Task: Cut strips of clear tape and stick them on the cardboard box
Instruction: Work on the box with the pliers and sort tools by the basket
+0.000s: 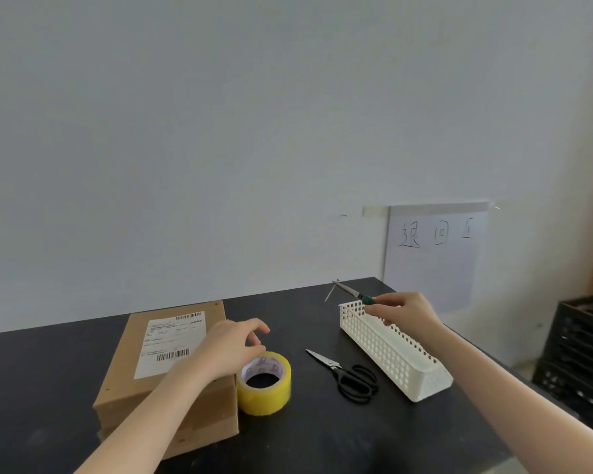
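A flat brown cardboard box (158, 364) with a white shipping label lies on the left of the black table. A yellowish roll of tape (265, 383) stands right beside the box's right edge. My left hand (233, 347) hovers just above the roll and the box's corner, fingers curled apart, holding nothing. My right hand (404, 311) is raised over the far end of a white basket and grips a slim tool with a green handle and a thin metal blade (351, 292) pointing up and left. Black-handled scissors (348, 374) lie shut on the table between roll and basket.
The long white perforated basket (396, 354) lies at an angle on the right of the black table (322, 436). A sheet with handwritten characters (435, 254) is taped to the wall behind. Dark stacked crates (582, 354) stand beyond the table's right edge.
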